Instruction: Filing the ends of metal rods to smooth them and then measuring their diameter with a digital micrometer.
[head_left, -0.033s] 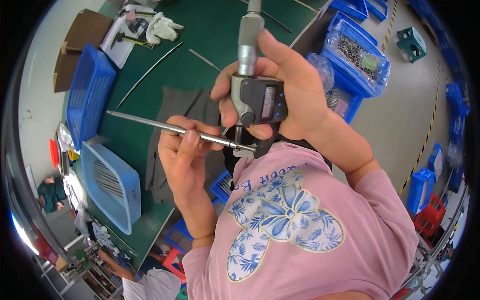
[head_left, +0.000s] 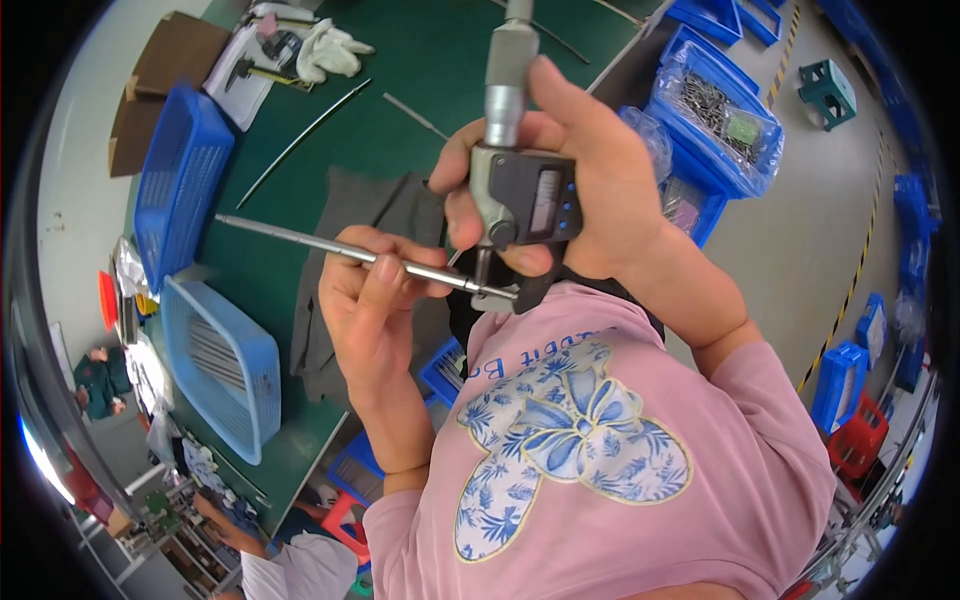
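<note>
My right hand [head_left: 600, 170] is closed around a digital micrometer [head_left: 522, 195] with a small display and blue buttons, its thumb on the silver thimble [head_left: 510, 60]. In my left hand [head_left: 370, 300], a slim shiny metal rod [head_left: 310, 240] is pinched between thumb and fingers. The rod slants from upper left to lower right. Its narrower right end lies in the micrometer's jaw, by the spindle [head_left: 483, 265]; whether both measuring faces touch it I cannot tell. A grey cloth [head_left: 335, 220] lies on the table behind my left hand.
On the green table [head_left: 300, 170], a light blue basket [head_left: 265, 360] holds several rods, beside a darker blue basket [head_left: 185, 190]. Another long rod [head_left: 300, 145], white gloves [head_left: 330, 50] and a caliper [head_left: 270, 75] lie farther back. Blue bins of metal parts [head_left: 715, 115] stand at right.
The micrometer and my right hand sit slightly farther right. The rod's outer end has risen a little in view; both hands keep their grips.
</note>
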